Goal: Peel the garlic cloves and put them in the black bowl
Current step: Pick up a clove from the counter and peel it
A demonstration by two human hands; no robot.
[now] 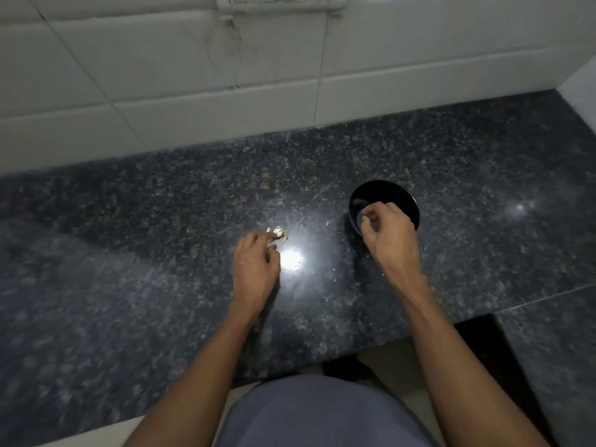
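Note:
A small heap of pale garlic cloves and skins lies on the dark granite counter. My left hand reaches to this heap with its fingertips curled at the near edge; whether it pinches a piece I cannot tell. To the right stands the black bowl. My right hand hovers over the bowl's near rim, fingers curled inward. Anything between those fingers is hidden, and the bowl's inside is partly covered by the hand.
A white tiled wall rises behind the counter. Tiny skin flakes are scattered between the heap and the bowl. A bright light reflection sits near my left hand. The counter's front edge runs close to my body.

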